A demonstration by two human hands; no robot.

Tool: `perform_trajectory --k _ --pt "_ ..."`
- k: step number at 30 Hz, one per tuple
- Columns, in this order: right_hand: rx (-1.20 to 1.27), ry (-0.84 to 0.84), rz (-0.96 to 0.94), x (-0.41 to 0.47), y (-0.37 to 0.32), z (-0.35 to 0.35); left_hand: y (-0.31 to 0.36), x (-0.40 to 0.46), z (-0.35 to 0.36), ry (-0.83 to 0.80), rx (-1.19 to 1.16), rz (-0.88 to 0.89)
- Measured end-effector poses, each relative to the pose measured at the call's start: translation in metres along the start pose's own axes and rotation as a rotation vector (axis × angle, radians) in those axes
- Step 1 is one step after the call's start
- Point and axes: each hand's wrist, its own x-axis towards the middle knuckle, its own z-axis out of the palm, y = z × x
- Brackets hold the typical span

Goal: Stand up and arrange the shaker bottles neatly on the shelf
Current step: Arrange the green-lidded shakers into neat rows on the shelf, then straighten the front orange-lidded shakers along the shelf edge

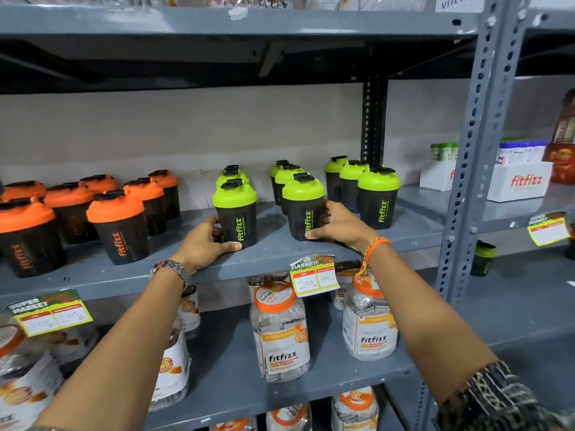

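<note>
Orange-lidded shaker bottles (118,227) stand upright in rows at the left of the grey shelf (273,255). Beside them, the left hand (203,242) grips a green-lidded shaker bottle (235,213); the right hand (337,225) grips the next front green bottle (303,206). Three more green-lidded bottles (378,197) stand rightmost. Their dark bodies hide any contents.
</note>
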Motion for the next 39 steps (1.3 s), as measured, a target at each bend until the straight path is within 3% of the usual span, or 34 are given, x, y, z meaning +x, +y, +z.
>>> perform_trajectory --k 4,7,9,12,14,19,24,34,36,39 --pt "0.087 -0.047 0.017 -0.02 -0.01 -0.006 0.008 -0.018 -0.009 -0.085 0.027 -0.06" --pt "-0.018 0.052 -0.012 -0.051 -0.006 -0.014 0.0 -0.054 -0.012 0.012 0.143 -0.054" --pt "-0.02 0.281 -0.094 -0.069 0.002 -0.013 -0.01 -0.078 -0.006 0.094 0.294 0.014" --pt "-0.039 0.826 -0.179 -0.082 0.007 -0.012 -0.023 -0.095 0.011 0.16 0.62 0.161" --pt "-0.109 1.029 -0.162 -0.079 0.01 -0.019 -0.027 -0.098 0.02 0.201 0.754 0.204" --pt "-0.183 0.984 0.055 -0.057 0.014 -0.039 -0.034 -0.098 0.025 0.252 0.814 0.241" --pt "-0.169 0.902 0.117 -0.044 0.018 -0.043 -0.032 -0.099 0.025 0.27 0.827 0.252" --pt "-0.193 0.927 0.134 -0.046 0.016 -0.036 -0.033 -0.1 0.019 0.256 0.792 0.298" --pt "-0.176 0.986 0.093 -0.054 0.006 -0.025 -0.034 -0.101 0.013 0.218 0.725 0.323" --pt "-0.077 1.149 -0.087 -0.074 -0.013 0.016 -0.036 -0.11 -0.007 0.234 0.388 0.368"
